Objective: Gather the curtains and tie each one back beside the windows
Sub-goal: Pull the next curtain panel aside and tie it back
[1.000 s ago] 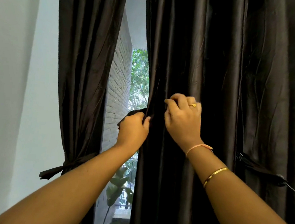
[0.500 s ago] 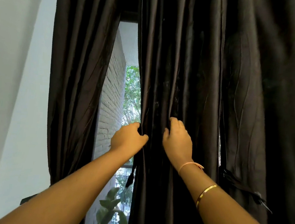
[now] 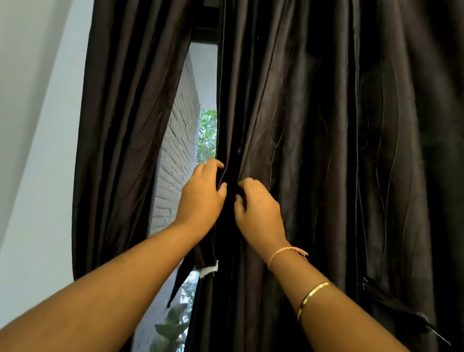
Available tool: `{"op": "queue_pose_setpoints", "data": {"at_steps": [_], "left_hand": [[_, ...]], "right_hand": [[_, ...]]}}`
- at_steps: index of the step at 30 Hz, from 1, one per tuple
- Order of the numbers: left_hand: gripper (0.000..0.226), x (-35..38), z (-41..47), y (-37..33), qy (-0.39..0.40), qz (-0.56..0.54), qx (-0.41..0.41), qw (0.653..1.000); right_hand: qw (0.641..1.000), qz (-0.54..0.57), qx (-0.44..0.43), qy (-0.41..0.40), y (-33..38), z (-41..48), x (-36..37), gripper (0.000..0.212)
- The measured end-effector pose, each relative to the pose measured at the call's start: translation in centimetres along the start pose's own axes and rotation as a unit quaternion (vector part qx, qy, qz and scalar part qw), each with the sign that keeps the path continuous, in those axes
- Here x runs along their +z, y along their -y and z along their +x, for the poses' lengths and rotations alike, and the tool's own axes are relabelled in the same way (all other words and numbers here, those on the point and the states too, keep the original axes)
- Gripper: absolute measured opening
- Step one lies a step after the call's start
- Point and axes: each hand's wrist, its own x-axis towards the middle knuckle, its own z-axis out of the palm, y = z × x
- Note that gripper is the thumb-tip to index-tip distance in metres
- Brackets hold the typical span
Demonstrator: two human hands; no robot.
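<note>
The single view sits at the person's head and faces straight ahead at the dark curtains, so near that the right curtain (image 3: 339,157) fills over half the frame and the left curtain (image 3: 124,110) runs off top and bottom. Both forearms (image 3: 103,291) rise from the lower corners to the left hand (image 3: 202,198) and right hand (image 3: 259,214), just below centre. The wide lens also takes in the white wall (image 3: 19,129) at left and a narrow strip of window (image 3: 204,72) between the curtains.

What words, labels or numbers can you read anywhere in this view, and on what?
None can be read. The small white patch at the edge of the dark curtain, below the left hand, shows no legible print.
</note>
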Motion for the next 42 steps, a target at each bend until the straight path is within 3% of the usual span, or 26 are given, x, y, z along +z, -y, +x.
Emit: {"op": "queue_pose_setpoints", "data": {"at_steps": [6, 10, 13, 17, 22, 26, 28, 30, 34, 37, 42], "left_hand": [[0.018, 0.4, 0.4, 0.7, -0.013, 0.002, -0.016, 1.0], [0.047, 0.2, -0.1, 1.4, -0.017, -0.021, 0.003, 1.0], [0.032, 0.5, 0.2, 2.3, -0.014, 0.0, 0.025, 1.0], [0.016, 0.8, 1.1, 2.1, -0.036, -0.007, -0.022, 0.999], [0.035, 0.4, 2.4, 0.4, 0.002, -0.02, -0.096, 0.995], [0.019, 0.3, 3.1, 0.5, 0.008, 0.036, -0.095, 0.995], [0.016, 0.5, 2.9, 0.1, 0.012, 0.051, -0.076, 0.996], [0.029, 0.8, 2.6, -0.5, 0.02, 0.052, -0.038, 0.998], [0.063, 1.9, 1.8, -2.5, 0.04, 0.077, 0.03, 0.996], [0.067, 2.8, 1.4, -4.2, 0.059, 0.072, 0.047, 0.995], [0.067, 3.8, 1.7, -5.5, 0.071, 0.04, 0.038, 0.996]], "right_hand": [[0.999, 0.028, -0.033, 0.017, 0.8, 0.9, 0.4, 0.011], [0.995, 0.076, 0.015, 0.068, 0.7, 1.3, 0.9, 0.006], [0.994, 0.088, 0.018, 0.06, 0.7, 1.3, 1.4, 0.006], [0.996, 0.081, 0.008, 0.043, 0.4, 1.7, 1.9, 0.005], [0.989, 0.11, -0.007, 0.093, 0.6, 1.7, 1.7, 0.039], [0.985, 0.13, -0.014, 0.111, -0.2, 2.0, 1.0, 0.012], [0.989, 0.08, 0.007, 0.126, -0.6, 2.7, -0.1, 0.013], [0.989, -0.052, 0.037, 0.134, -1.1, 3.4, -1.3, 0.023], [0.974, -0.189, 0.083, 0.09, -2.2, 3.8, -4.3, 0.03], [0.957, -0.28, 0.076, 0.001, -3.8, 3.2, -6.4, 0.034], [0.959, -0.225, 0.148, -0.091, -6.1, 2.7, -9.4, 0.056]]}}
